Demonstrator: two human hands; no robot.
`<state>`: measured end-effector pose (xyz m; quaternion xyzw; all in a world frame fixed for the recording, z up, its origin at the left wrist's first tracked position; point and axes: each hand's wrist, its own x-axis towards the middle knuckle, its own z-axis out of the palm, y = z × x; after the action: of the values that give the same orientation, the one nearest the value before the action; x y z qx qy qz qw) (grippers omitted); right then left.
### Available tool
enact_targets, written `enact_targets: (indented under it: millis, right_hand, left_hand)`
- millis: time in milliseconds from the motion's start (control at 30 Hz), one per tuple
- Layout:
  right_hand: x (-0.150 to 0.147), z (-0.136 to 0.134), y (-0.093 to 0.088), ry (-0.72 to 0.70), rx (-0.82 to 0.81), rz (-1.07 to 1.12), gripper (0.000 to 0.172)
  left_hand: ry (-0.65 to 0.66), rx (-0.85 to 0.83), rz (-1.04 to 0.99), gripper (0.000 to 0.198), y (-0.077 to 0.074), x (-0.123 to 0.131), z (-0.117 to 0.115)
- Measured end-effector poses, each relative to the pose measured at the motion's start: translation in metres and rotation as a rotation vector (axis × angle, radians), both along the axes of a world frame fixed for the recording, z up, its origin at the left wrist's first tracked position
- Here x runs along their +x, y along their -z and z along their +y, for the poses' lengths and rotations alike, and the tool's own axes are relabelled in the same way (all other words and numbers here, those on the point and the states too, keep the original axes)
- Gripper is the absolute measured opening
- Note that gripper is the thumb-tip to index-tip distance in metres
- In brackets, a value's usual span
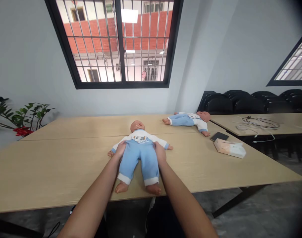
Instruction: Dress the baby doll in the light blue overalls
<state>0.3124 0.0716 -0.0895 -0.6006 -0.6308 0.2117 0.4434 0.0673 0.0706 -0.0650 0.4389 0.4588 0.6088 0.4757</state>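
Observation:
A baby doll lies on its back on the wooden table, its head away from me and its bare feet near the front edge. It wears a white top with an animal face on the front and light blue trousers with white cuffs. My left hand is closed on the trousers at one side of the waist. At the opposite side, my right hand grips the waistband too. The fingertips of both hands are partly hidden by the cloth.
A second doll in similar clothes lies at the back right of the table. Near it are a dark phone and a tissue pack. Cables lie on another table. A plant stands at the left.

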Motion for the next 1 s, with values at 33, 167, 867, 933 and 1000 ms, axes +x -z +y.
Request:
enact_targets:
  millis: [33, 167, 867, 933, 1000]
  right_hand:
    - [0.002, 0.001, 0.0, 0.031, -0.019, -0.018, 0.011]
    - [0.007, 0.005, -0.003, 0.081, -0.049, -0.132, 0.008]
    - [0.017, 0.032, -0.004, -0.133, 0.09, 0.012, 0.019]
    - [0.019, 0.033, 0.001, -0.091, 0.072, 0.023, 0.022]
    - [0.02, 0.03, 0.003, -0.086, 0.051, 0.022, 0.021]
  left_hand:
    - [-0.012, -0.007, 0.04, 0.006, 0.002, -0.002, 0.0]
    - [-0.098, -0.002, 0.18, 0.007, 0.008, -0.009, -0.001]
    - [0.158, 0.085, 0.499, 0.03, 0.021, -0.039, -0.011]
    - [0.223, 0.086, 0.537, 0.035, 0.016, -0.043, -0.015]
    - [0.286, 0.098, 0.64, 0.037, 0.011, -0.048, -0.017]
